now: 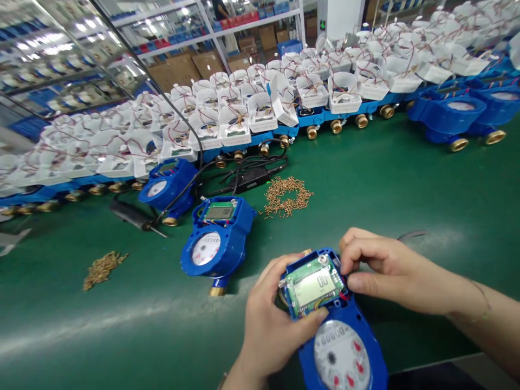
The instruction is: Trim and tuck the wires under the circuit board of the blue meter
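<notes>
A blue water meter (337, 330) with a green circuit board and LCD on top lies near the table's front edge. My left hand (270, 325) grips its left side, thumb pressed on the board's lower edge. My right hand (385, 271) is closed at the board's upper right corner, fingertips pinched there; what they pinch is too small to tell. A second blue meter (217, 241) with an exposed board rests further back on the green table (406, 189). A pile of small brass screws (286, 196) lies beyond it.
A third blue meter (168, 187) sits beside a black electric screwdriver (134, 215) and a black power adapter (252, 177) with cables. Another small brass pile (103, 267) lies left. Rows of blue meters with white covers (260, 108) line the back.
</notes>
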Demonstrator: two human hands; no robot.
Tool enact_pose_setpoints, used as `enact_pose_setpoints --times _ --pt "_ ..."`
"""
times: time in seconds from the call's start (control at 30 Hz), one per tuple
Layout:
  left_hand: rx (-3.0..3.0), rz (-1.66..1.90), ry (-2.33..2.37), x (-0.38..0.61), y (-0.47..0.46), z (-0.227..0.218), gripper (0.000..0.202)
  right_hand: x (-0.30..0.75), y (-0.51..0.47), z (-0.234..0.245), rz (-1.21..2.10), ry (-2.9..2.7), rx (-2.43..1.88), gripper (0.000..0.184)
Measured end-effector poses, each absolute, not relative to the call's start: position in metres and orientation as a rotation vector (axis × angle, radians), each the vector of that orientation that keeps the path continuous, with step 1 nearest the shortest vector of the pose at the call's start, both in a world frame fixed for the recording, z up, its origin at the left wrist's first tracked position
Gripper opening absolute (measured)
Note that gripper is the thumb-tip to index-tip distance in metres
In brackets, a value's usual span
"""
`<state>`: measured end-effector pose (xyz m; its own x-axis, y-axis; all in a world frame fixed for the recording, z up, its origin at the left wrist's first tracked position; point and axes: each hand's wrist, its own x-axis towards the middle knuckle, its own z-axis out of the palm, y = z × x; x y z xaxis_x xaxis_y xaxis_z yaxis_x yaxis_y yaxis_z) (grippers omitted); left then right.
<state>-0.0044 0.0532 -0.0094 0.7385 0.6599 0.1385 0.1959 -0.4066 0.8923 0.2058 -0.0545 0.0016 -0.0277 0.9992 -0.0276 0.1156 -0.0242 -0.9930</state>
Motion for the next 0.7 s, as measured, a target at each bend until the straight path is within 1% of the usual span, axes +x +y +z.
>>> enact_pose_setpoints --times 0.27,0.4,0.5,0.7 --pt "1.948 0.665 0.689 0.005 0.054 -0.007 0.057 0.211 -0.044 0.001 1.299 -1.349 -1.221 0.016" --pt "1.961 0.699 0.711 0.011 0.057 -0.006 0.055 0.209 -0.044 0.003 1.363 -1.313 -1.272 0.024" --pt "1.959 0.714 0.725 0.007 0.055 -0.009 0.056 0.204 -0.045 0.004 1.333 -1.29 -1.333 0.026" --pt "1.945 0.727 0.671 -0.008 0.05 -0.019 0.058 0.196 -0.052 0.0 1.233 -1.342 -1.348 0.022"
